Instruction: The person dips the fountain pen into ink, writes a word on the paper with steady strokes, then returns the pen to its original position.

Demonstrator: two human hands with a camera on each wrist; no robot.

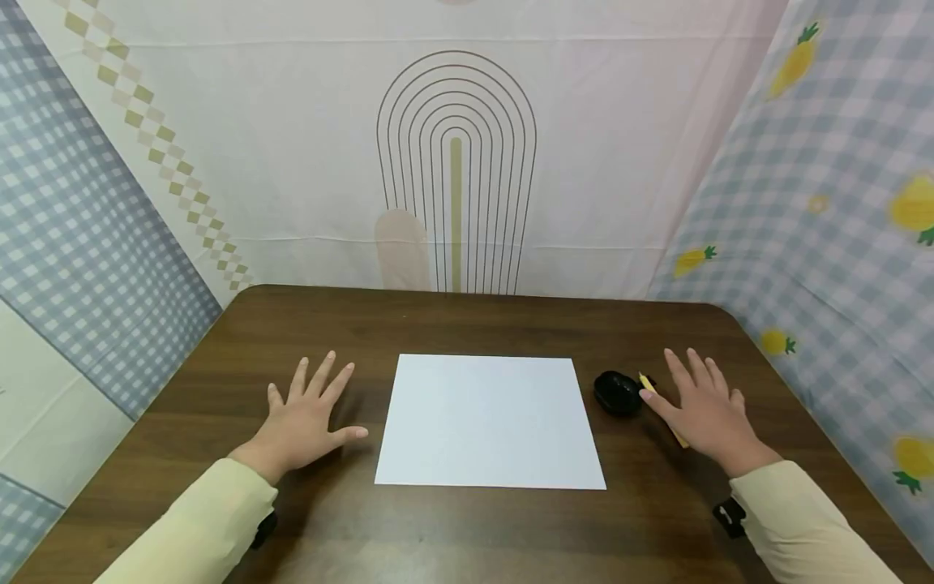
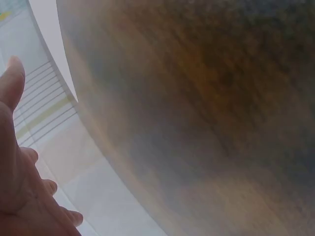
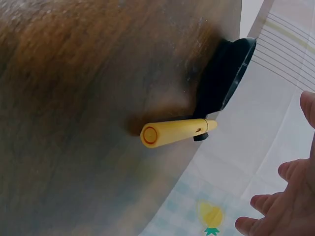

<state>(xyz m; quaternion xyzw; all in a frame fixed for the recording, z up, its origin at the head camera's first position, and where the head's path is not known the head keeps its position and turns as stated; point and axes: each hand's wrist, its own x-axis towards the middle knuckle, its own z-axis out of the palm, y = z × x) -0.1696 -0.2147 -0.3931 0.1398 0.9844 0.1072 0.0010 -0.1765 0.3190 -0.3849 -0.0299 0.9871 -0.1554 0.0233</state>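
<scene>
A blank white sheet of paper (image 1: 490, 422) lies in the middle of the brown wooden table. My left hand (image 1: 301, 426) is spread to the left of the paper, apart from it and holding nothing. On the right, my right hand (image 1: 704, 410) is spread too, also holding nothing. Its thumb overlaps a yellow pen-like stick (image 3: 172, 132) in the head view, but the right wrist view shows hand and stick apart. Beside the stick sits a small glossy black rounded object (image 1: 616, 393); its kind is unclear. A small dark piece shows near the stick's far end.
Behind the table (image 1: 328, 316) hangs a white cloth (image 1: 292, 146) with arch lines. Blue checked cloth (image 1: 95, 219) hangs on the left, and a checked cloth with yellow pineapples (image 1: 817, 268) borders the right. Dark straps show at both wrists.
</scene>
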